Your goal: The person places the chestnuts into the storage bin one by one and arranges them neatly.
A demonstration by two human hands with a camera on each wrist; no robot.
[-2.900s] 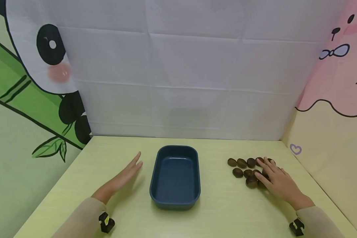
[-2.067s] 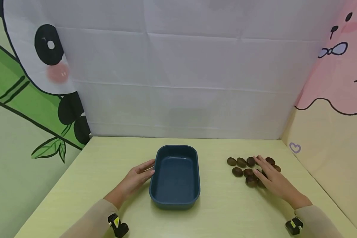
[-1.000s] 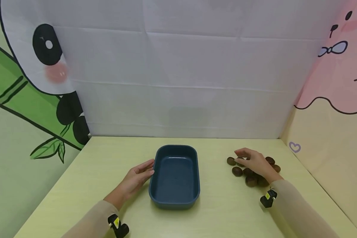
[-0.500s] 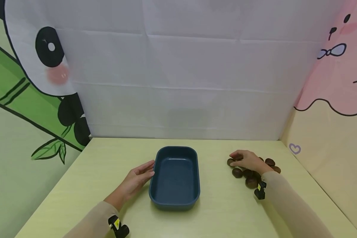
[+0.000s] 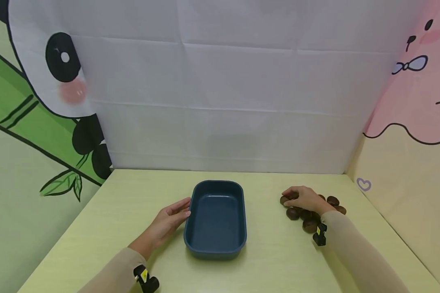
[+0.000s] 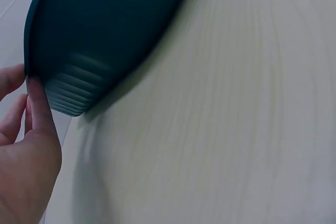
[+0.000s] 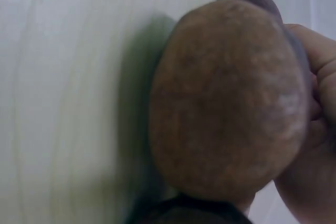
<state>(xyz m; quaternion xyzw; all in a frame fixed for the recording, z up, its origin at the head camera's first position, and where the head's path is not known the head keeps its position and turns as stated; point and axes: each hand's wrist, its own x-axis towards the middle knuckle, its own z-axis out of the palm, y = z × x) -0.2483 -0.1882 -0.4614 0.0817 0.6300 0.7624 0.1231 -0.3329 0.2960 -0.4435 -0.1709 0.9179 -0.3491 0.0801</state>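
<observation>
A dark blue rectangular tray (image 5: 215, 254) stands at the middle of the table. My left hand (image 5: 165, 224) touches its left side with fairly straight fingers; in the left wrist view the fingertips (image 6: 39, 100) lie right at the tray's rim. To the right lies a cluster of brown chestnuts (image 5: 309, 225). Over its left end my right hand (image 5: 306, 199) curls thumb and fingers round the leftmost chestnut (image 5: 283, 200), partly hiding it and its neighbours. In the right wrist view a near chestnut (image 7: 226, 98) covers much of the right hand.
The pale yellow table (image 5: 132, 195) ends at a white cloth backdrop (image 5: 220, 122). Printed side panels stand left and right. More chestnuts (image 5: 333, 200) lie by the right wrist, under and beside the sleeve (image 5: 352, 244).
My left hand has come right to the tray's side and stayed there. The right hand has moved left across the chestnuts, its fingers curling in at the leftmost one.
</observation>
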